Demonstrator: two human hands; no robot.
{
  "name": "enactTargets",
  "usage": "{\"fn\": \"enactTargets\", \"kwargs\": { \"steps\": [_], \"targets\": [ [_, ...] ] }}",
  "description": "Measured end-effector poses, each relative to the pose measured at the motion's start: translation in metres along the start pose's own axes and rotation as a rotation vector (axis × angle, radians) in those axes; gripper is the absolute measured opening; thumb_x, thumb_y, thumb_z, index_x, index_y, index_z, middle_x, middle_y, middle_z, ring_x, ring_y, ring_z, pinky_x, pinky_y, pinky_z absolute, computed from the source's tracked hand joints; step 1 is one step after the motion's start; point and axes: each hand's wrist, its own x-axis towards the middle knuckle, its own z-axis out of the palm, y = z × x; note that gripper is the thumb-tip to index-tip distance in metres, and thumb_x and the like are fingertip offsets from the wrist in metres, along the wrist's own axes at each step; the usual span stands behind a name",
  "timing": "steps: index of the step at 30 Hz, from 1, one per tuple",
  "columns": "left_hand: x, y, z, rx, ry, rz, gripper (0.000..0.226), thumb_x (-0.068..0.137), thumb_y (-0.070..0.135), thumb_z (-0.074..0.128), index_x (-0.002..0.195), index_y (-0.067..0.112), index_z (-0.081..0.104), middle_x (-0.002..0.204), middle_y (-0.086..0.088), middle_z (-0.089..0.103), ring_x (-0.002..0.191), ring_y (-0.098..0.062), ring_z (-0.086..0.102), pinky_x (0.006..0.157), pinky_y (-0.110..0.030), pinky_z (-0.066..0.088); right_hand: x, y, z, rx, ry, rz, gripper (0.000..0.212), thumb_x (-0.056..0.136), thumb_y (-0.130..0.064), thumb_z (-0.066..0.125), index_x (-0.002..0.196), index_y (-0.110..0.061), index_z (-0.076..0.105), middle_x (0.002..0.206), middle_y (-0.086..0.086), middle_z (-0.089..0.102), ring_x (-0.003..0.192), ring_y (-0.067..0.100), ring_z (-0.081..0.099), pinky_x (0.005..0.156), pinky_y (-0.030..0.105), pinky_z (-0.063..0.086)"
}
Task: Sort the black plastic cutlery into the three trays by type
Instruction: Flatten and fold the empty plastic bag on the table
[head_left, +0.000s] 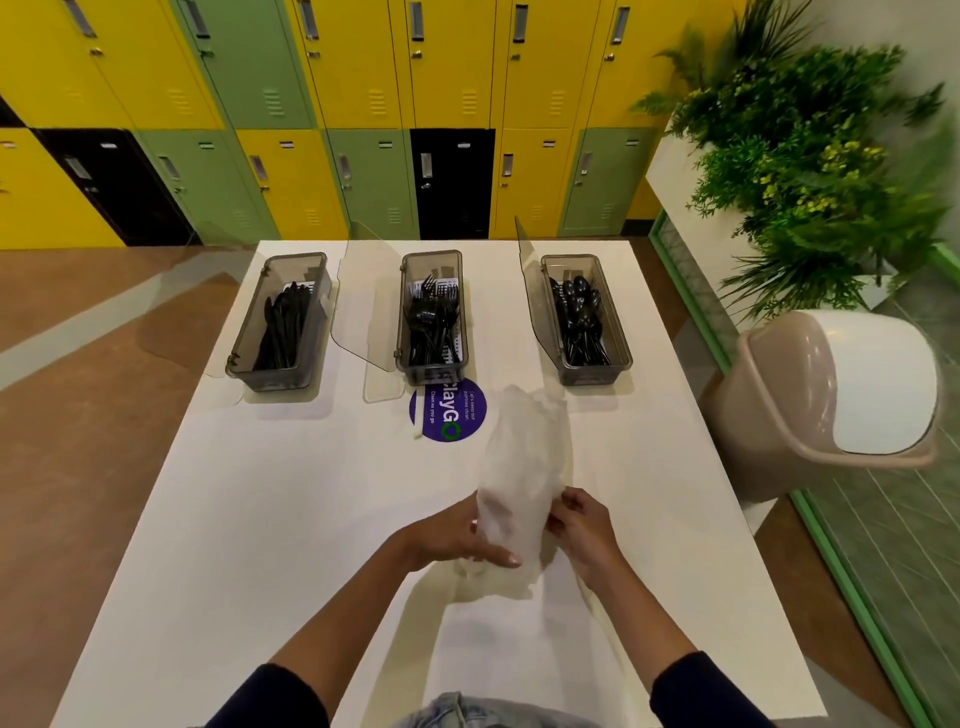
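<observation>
Yellow and green lockers (363, 78) stand behind the white table (260, 519). Along its far edge sit three smoky trays with their lids open. The left tray (244, 358) holds the knives (283, 327), the middle tray (402, 312) the forks (431, 317), and the right tray (621, 338) the spoons (579, 317). All of the cutlery is glossy black and heaped lengthwise.

Above the table's middle a thin, milky plastic bag (519, 457) is held up. The left hand (457, 535) grips its lower side and the right hand (579, 525) pinches the opposite edge. The bag looks limp and empty, though I can't be sure. I'd spread its mouth and check for strays before setting it aside.
</observation>
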Motion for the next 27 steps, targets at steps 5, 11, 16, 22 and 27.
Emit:
{"fn": "enactTargets", "kwargs": {
  "steps": [5, 11, 16, 22, 27],
  "targets": [
    [0.004, -0.009, -0.01, 0.253, -0.037, -0.079, 0.01, 0.095, 0.017, 0.056, 0.086, 0.013, 0.058, 0.074, -0.001, 0.066, 0.052, -0.005, 0.063, 0.053, -0.017, 0.047, 0.008, -0.002, -0.003, 0.039, -0.002, 0.039, 0.02, 0.089, 0.005, 0.055, 0.108, 0.001, 0.059, 0.099, 0.018, 0.065, 0.083, 0.033, 0.064, 0.074, 0.04, 0.056],
    [-0.001, -0.02, -0.044, 0.433, 0.211, -0.072, 0.028, 0.094, 0.017, 0.057, 0.067, 0.016, 0.05, 0.06, 0.005, 0.055, 0.039, 0.002, 0.05, 0.044, -0.011, 0.038, 0.011, -0.003, -0.036, -0.298, 0.072, -0.028, 0.021, 0.085, 0.009, 0.049, 0.094, -0.008, 0.057, 0.086, 0.014, 0.062, 0.065, 0.029, 0.062, 0.062, 0.034, 0.055],
    [-0.009, -0.04, -0.075, 0.485, 0.242, -0.103, 0.031, 0.081, 0.03, 0.073, 0.06, 0.024, 0.052, 0.056, 0.008, 0.053, 0.051, -0.006, 0.045, 0.056, -0.014, 0.038, 0.013, -0.007, -0.06, -0.559, 0.098, 0.074, 0.017, 0.08, 0.008, 0.054, 0.085, -0.007, 0.057, 0.078, 0.012, 0.062, 0.06, 0.023, 0.058, 0.062, 0.033, 0.051],
    [-0.012, -0.009, -0.089, 0.371, 0.037, -0.269, 0.043, 0.079, 0.05, 0.069, 0.11, 0.021, 0.064, 0.096, 0.004, 0.067, 0.078, -0.008, 0.058, 0.067, -0.02, 0.045, 0.024, -0.04, -0.064, -0.755, -0.016, 0.114, 0.034, 0.085, 0.006, 0.039, 0.115, -0.006, 0.053, 0.115, 0.013, 0.055, 0.097, 0.023, 0.049, 0.063, 0.022, 0.04],
    [0.019, 0.022, -0.075, -0.192, 0.141, -0.239, 0.065, 0.091, 0.065, 0.029, 0.113, 0.01, 0.057, 0.108, -0.013, 0.064, 0.09, -0.023, 0.061, 0.084, -0.033, 0.049, 0.046, -0.068, -0.028, -0.588, 0.177, -0.032, 0.029, 0.098, -0.024, 0.041, 0.12, -0.01, 0.054, 0.128, 0.014, 0.059, 0.116, 0.031, 0.053, 0.093, 0.035, 0.043]
  ]
}}
